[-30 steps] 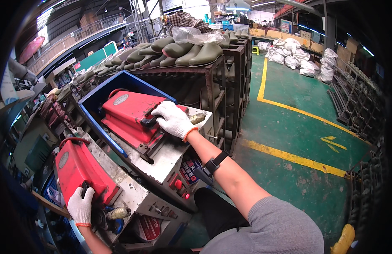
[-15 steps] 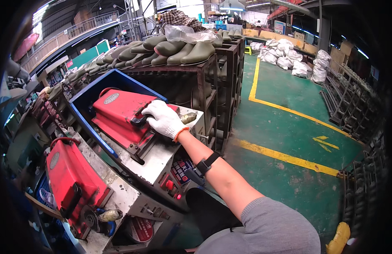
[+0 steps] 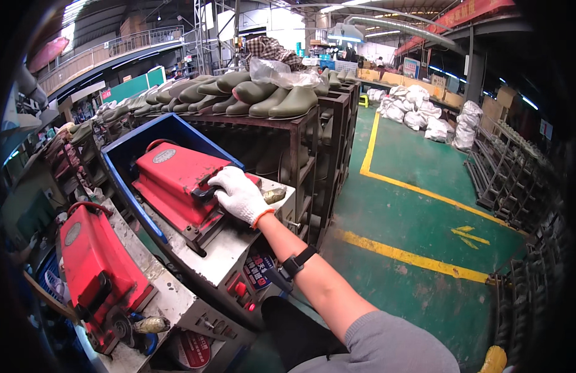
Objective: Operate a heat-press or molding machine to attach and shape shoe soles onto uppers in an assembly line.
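Observation:
My right hand (image 3: pixel 239 196), in a white knit glove with an orange cuff, reaches in from the lower right. Its fingers curl over the black handle (image 3: pixel 204 192) on the front of a red machine cover (image 3: pixel 179 177). That cover sits on a worn white machine top (image 3: pixel 216 239), partly ringed by a blue-edged guard (image 3: pixel 138 202). A tape-wrapped grip (image 3: pixel 274 196) sticks out just beyond the glove. A black strap (image 3: pixel 299 261) circles my forearm. My left hand is out of view.
A second red machine (image 3: pixel 101 261) with its own black handle stands at the left. Behind, olive rubber boots (image 3: pixel 294 102) lie on a metal rack (image 3: pixel 300 133). Yellow lines (image 3: pixel 412 255) mark the green floor at right; white sacks (image 3: pixel 418 105) and racks (image 3: pixel 499 168) stand farther off.
The view has shifted a little, so the floor and machines sit slightly farther left. My right hand stays on the same black handle, and the red cover keeps its position.

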Available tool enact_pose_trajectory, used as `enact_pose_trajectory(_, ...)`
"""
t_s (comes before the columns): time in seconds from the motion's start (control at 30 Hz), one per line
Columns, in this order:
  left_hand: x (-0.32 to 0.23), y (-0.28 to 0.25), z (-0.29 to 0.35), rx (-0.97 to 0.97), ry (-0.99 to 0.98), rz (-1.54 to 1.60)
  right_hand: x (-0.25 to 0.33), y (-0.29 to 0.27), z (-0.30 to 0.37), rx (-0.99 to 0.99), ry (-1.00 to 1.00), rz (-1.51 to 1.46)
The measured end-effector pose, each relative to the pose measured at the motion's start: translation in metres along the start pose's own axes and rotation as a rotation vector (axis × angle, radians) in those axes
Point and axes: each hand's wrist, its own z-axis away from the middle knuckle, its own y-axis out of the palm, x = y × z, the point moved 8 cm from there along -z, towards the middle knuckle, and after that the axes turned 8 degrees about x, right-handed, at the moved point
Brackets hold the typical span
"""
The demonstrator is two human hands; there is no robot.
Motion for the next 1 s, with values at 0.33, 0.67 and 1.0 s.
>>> enact_pose_trajectory(0.33,-0.007,0.002,-0.003,-0.039,-0.112,-0.021,0.011,-0.002,-0.009,-0.103,-0.164,-0.074)
enact_pose_trajectory(0.67,0.078,-0.042,0.071,0.174,-0.659,-0.266,0.159,0.035,0.048,0.184,-0.205,-0.401)
enact_pose_trajectory(1.0,0.125,-0.043,0.094,0.258,-0.201,-0.881,0.273,0.142,0.084,1.04,0.32,-1.098)
